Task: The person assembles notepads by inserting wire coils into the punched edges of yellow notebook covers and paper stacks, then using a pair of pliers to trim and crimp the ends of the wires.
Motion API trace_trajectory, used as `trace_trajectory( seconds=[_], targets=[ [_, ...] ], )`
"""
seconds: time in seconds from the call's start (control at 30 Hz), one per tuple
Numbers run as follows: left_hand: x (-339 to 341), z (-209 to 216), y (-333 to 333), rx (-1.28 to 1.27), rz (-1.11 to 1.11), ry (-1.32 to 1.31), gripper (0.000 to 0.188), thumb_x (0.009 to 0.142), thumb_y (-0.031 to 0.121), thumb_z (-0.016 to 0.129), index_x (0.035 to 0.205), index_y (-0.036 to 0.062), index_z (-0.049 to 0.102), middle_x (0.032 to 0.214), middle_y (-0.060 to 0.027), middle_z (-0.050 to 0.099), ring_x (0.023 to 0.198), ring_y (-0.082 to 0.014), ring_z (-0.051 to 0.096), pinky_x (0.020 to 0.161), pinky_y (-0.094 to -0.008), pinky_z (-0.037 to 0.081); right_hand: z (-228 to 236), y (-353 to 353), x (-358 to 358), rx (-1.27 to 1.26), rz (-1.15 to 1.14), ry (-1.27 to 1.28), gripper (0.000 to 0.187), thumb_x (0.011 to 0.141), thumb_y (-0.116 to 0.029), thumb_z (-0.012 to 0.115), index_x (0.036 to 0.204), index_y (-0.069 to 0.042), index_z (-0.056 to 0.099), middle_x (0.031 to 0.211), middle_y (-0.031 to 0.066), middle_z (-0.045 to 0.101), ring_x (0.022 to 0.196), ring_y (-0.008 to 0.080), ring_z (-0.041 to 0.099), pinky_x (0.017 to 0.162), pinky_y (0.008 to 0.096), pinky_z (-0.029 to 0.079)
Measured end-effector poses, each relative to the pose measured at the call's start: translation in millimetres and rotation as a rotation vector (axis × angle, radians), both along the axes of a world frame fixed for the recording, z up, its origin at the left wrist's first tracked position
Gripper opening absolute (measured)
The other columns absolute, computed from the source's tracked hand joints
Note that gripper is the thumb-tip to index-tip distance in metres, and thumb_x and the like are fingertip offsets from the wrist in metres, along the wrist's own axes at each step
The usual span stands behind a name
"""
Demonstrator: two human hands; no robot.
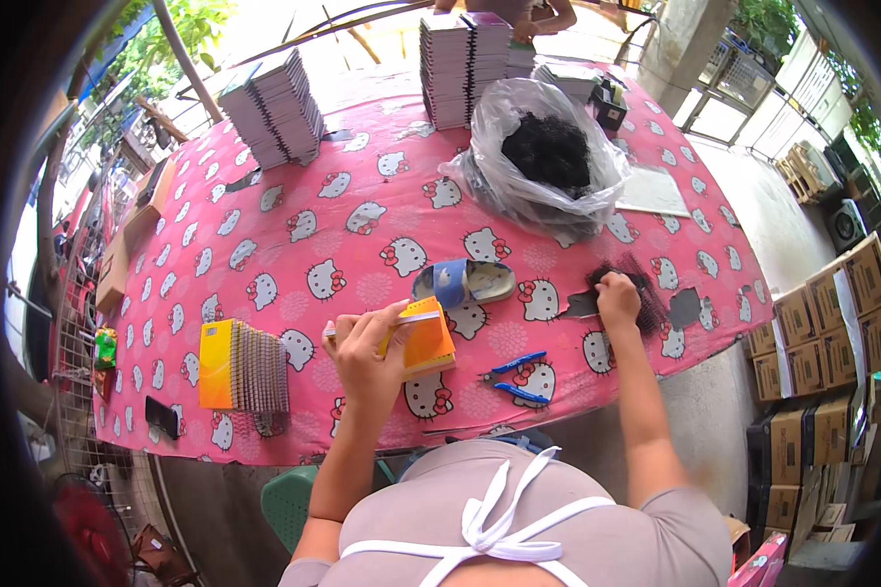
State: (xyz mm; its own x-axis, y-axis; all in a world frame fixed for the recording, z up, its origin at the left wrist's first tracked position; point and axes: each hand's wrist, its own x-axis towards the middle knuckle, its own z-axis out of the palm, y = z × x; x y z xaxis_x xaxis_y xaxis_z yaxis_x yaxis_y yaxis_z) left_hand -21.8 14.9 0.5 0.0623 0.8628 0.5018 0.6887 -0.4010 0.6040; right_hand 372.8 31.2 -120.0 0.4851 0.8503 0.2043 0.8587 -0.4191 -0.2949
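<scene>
While the person leaned over the near edge of the table with its pink cartoon-cat-patterned cloth point(294, 235), the left hand point(362, 352) gripped a small orange spiral-bound notebook point(426, 338), fingers curled shut around its left side and holding it tilted just above the cloth. The right hand point(617, 298) was closed over a bundle of black plastic binding combs point(646, 293) near the right edge. Blue-handled pliers point(514, 377) lay between the two hands, close to the near edge. A blue-strapped sandal point(463, 282) rested just beyond the notebook. Toward the near left corner lay a row of yellow-covered notebooks point(243, 367). A clear plastic bag of black coils point(548, 157) sat toward the far right, and stacks of grey notebooks point(274, 108) lined the far edge.
</scene>
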Motion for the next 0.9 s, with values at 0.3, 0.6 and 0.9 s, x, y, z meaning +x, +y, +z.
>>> trace_trajectory(
  seconds=[0.3,0.6,0.9],
  targets=[
    [0,1,4,0.039,-0.029,-0.076,0.02,0.075,0.027,0.074,0.088,0.0129,0.072,0.085,0.0014,0.064,0.092,-0.0188,0.055,0.094,-0.0436,0.028,2,5,12,0.009,0.047,-0.072,0.023,0.078,-0.023,0.069,0.084,-0.003,0.061,0.088,0.0156,0.062,0.085,0.0346,0.062,0.072,0.0431,0.05],
    [2,-1,2,0.021,-0.005,-0.039,0.014,0.075,0.025,0.074,0.085,0.0146,0.073,0.082,0.0023,0.064,0.089,-0.017,0.054,0.096,-0.0474,0.024,96,-5,-127,0.435,0.742,0.237,0.031,0.078,0.007,0.056,0.106,-0.003,0.064,0.085,0.0119,0.06,0.076,0.0267,0.063,0.068,0.0361,0.05],
    [-1,-1,-3,0.06,0.0,-0.022,0.018,0.073,0.028,0.075,0.083,0.0129,0.073,0.081,0.0006,0.064,0.088,-0.0175,0.055,0.093,-0.0448,0.027,129,-3,-194,0.474,0.891,0.644,0.024,0.069,0.003,0.074,0.09,-0.005,0.07,0.085,0.0053,0.061,0.069,0.015,0.06,0.059,0.0288,0.048]
  ],
)
